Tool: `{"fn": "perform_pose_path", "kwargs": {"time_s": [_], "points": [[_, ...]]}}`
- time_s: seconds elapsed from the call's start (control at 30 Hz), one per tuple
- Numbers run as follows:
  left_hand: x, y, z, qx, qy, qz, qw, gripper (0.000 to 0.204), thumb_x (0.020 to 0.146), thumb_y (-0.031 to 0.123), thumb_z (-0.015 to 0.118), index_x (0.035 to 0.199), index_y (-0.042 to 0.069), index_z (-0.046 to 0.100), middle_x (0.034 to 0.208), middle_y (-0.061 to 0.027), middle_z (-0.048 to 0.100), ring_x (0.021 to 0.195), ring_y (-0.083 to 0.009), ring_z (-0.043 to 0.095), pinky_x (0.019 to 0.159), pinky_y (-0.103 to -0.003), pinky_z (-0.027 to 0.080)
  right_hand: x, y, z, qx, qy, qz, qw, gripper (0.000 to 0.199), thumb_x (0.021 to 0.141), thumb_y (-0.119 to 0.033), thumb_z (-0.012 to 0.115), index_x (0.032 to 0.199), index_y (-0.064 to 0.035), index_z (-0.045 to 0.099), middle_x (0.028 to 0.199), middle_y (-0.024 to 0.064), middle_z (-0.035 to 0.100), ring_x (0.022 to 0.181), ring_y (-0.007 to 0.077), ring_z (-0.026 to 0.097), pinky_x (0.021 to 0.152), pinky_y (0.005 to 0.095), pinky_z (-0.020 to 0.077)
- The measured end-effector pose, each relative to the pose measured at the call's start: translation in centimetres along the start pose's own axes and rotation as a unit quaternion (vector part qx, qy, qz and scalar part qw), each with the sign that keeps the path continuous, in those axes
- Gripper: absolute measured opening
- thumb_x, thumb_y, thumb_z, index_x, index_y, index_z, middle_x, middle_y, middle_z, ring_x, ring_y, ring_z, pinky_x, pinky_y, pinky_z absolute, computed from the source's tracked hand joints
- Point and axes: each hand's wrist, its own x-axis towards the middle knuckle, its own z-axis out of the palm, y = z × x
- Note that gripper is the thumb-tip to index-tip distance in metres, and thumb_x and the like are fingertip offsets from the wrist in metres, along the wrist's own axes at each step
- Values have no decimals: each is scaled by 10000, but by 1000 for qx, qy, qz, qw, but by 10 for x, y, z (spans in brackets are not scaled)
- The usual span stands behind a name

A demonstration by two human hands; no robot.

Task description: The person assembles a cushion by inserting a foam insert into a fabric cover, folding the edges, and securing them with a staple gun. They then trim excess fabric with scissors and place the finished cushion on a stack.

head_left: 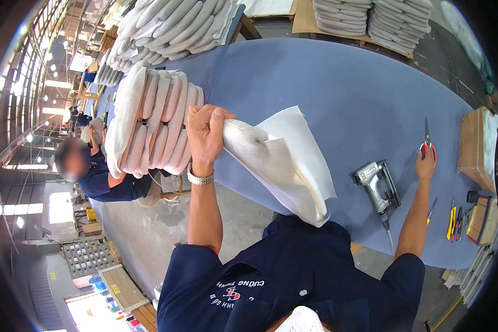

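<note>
Clearly, your left hand clamped the fabric-covered pad and your right hand the red-handled scissors; a careless blade swing could have cut the loose flap.

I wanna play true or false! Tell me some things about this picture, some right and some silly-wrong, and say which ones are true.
1. The left hand grips a white padded piece. True.
2. There is nothing on either wrist. False: a metal-banded watch is on the left wrist.
3. The right hand is touching the red-handled scissors. True.
4. The tabletop is bright green. False: the tabletop is blue.
5. A silver staple gun lies between the padded piece and the scissors. True.
6. The person's shirt is yellow. False: the shirt is dark blue.
</note>
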Motion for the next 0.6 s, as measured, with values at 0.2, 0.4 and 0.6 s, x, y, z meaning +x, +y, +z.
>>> {"fn": "perform_pose_path", "kwargs": {"time_s": [0.2,0.4,0.6], "points": [[-3,16,10,-145,-46,-220,963,400,1029,186,526,784,-41,745,763,-103,729,671,-162,610,758,-346,512,-7,-29,-16,-41,-7,46,998,426,946,-332,667,1283,-75,625,1342,204,612,1239,386,575,1048,484,460],[-14,-32,12,-354,43,-169,919,538,1056,259,512,659,-59,688,625,-120,671,550,-159,561,562,-311,454,-15,-10,-23,-18,-33,87,996,590,816,-162,723,1368,-72,534,1214,220,657,1179,429,598,978,515,495],[-23,-28,-18,-386,108,-117,909,562,1047,223,510,570,-27,672,596,-113,670,524,-149,555,535,-319,439,-22,23,-2,343,-102,193,914,746,820,-81,725,1509,-70,443,1155,111,666,1021,271,659,833,384,538]]}}
